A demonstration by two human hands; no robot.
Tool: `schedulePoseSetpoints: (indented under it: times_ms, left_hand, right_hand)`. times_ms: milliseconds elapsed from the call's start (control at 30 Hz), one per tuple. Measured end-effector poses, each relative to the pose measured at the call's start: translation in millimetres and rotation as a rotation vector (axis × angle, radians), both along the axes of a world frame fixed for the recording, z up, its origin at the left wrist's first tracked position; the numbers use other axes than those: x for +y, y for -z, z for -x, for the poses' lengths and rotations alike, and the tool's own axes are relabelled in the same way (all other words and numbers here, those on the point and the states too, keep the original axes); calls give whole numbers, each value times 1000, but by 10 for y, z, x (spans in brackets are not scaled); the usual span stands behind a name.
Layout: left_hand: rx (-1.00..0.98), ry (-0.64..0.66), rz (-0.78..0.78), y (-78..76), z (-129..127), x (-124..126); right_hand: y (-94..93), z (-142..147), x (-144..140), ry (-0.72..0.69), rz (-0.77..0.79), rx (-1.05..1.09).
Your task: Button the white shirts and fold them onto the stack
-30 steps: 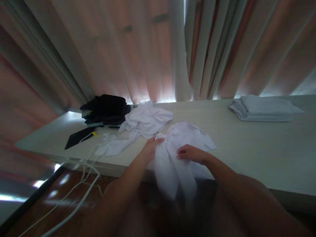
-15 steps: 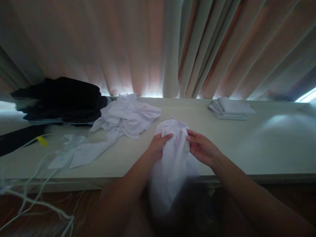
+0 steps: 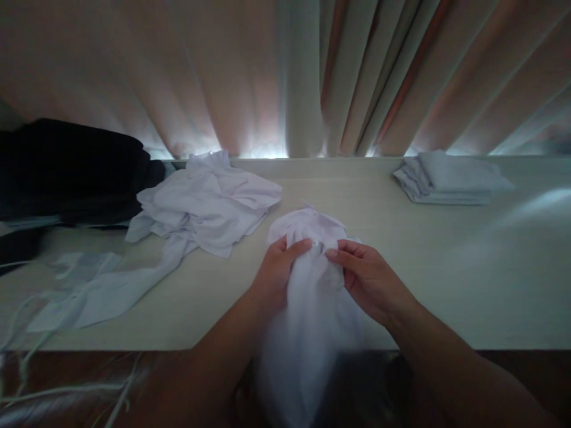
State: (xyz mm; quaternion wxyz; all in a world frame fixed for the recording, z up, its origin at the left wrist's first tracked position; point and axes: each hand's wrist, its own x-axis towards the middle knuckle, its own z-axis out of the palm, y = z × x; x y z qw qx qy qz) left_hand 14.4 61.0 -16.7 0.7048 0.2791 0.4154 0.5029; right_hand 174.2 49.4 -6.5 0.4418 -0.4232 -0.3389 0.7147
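1. Left hand (image 3: 274, 270) and right hand (image 3: 368, 279) both grip the crumpled white cloth garment (image 3: 307, 309), at the pale worktop (image 3: 446, 267) front edge, partly hanging off.
2. Garment unfolded yet; folded pale stack (image 3: 450, 178) far right, loose white heap (image 3: 207, 205) waits left.

No readable text, label, brand or number anywhere in my view: none on white garment (image 3: 312, 279) in my hands, none on cloth piles.
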Motion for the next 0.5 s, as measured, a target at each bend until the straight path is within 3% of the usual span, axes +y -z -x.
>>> schedulePoseSetpoints:
  times_ms: [267,367,500]
  left_hand:
    - [75,127,-38,497,260,29]
    - [153,101,-37,529,332,9]
    - [370,123,-88,461,413,-36]
  right_hand:
    - [332,-8,-18,-28,17,-175]
    - [389,60,-40,-34,6,-208]
    - [442,89,-73,-40,-25,-250]
